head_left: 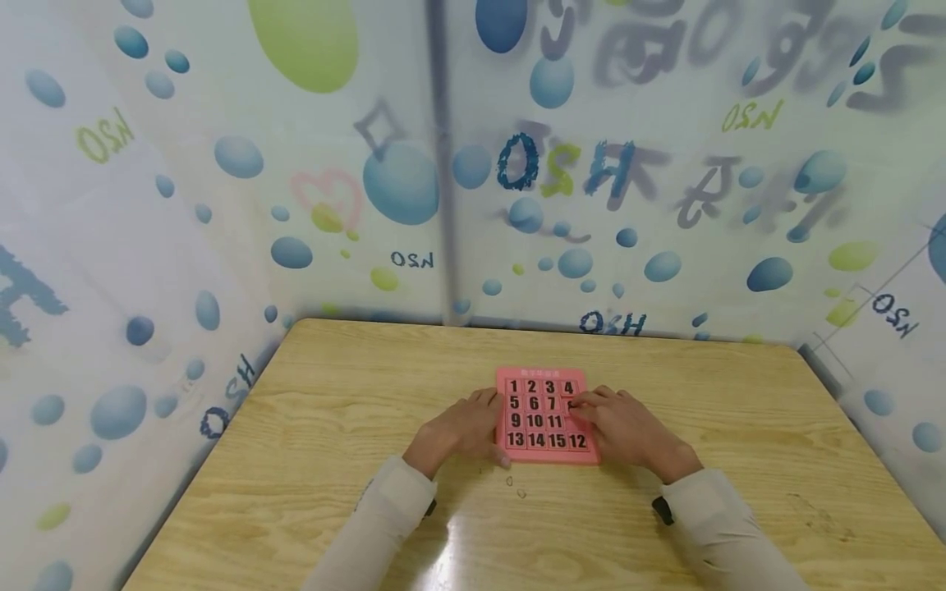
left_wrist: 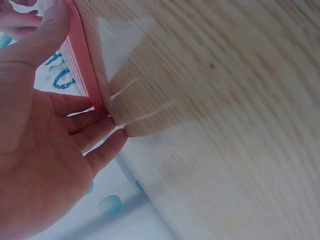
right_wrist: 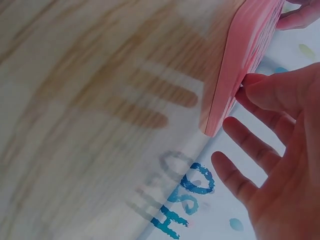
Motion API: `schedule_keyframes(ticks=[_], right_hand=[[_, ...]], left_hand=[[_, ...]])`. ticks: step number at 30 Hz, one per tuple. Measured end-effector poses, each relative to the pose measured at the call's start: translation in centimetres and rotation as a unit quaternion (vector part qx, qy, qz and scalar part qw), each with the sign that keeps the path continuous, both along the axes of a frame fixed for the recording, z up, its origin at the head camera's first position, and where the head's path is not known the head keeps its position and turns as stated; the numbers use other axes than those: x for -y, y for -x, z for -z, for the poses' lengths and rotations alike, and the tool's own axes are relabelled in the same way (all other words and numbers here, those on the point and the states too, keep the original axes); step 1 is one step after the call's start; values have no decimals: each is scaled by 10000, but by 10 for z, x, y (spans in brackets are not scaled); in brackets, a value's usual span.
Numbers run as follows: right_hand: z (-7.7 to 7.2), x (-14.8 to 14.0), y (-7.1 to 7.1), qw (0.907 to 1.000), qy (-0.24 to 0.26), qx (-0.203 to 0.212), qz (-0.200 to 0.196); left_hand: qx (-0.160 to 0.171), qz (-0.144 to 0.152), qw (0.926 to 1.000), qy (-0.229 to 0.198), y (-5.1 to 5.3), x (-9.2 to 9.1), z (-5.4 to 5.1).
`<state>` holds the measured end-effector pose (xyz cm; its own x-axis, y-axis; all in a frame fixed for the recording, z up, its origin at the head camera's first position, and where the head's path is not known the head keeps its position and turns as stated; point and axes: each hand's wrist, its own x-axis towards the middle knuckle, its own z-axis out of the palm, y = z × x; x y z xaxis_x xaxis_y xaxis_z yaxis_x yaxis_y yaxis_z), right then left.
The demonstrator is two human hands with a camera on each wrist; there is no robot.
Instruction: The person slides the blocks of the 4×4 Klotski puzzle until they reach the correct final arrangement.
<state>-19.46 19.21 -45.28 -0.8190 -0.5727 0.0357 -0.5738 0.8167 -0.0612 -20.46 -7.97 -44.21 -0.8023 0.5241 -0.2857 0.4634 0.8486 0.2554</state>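
Note:
A pink number slide puzzle [head_left: 535, 453] lies flat on the wooden table, its black-numbered tiles in rows. My left hand [head_left: 473, 425] holds it at the left side, fingers along that edge and thumb by the near left corner. From the right, my right hand [head_left: 624, 427] reaches over the edge; its fingertips touch the tile marked 8, which they partly cover. A bare slot shows right of the 11, and the 12 tile [head_left: 578, 442] sits in the near right corner. In the right wrist view, the lower fingers of that hand stand apart from the puzzle's side [right_wrist: 225, 85].
The wooden table [head_left: 355, 377] runs back to a printed curtain [head_left: 332, 279] with blue and green drops. More printed sheeting borders the left and right sides. Small ring-shaped marks [head_left: 521, 493] show on the tabletop in front of the puzzle.

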Motion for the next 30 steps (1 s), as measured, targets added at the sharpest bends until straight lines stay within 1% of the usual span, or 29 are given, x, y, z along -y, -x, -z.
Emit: schedule_keyframes(ticks=[6, 12, 14, 17, 19, 24, 28, 30], right_hand=[[3, 0, 1, 10000, -80, -37, 34], [4, 1, 2, 9998, -126, -148, 68], [3, 2, 1, 9997, -119, -175, 78], [1, 2, -1, 9997, -92, -217, -23], [-2, 2, -4, 9999, -34, -124, -94], [-7, 1, -12, 9982, 95, -74, -583], [-6, -3, -14, 9941, 162, -269, -1040], [-5, -5, -15, 9924, 209, -324, -1170]], left_hand=[[58, 2, 10000, -45, -1, 0, 1], [19, 5, 10000, -54, -1, 1, 2], [12, 10, 10000, -77, -1, 1, 1], [-3, 28, 9999, -98, 0, 1, 1], [-22, 46, 9999, -103, 0, 1, 0], [-32, 79, 9999, -97, 0, 2, 0], [-23, 75, 9999, -79, 0, 1, 1], [-27, 75, 9999, -77, 0, 1, 1]])
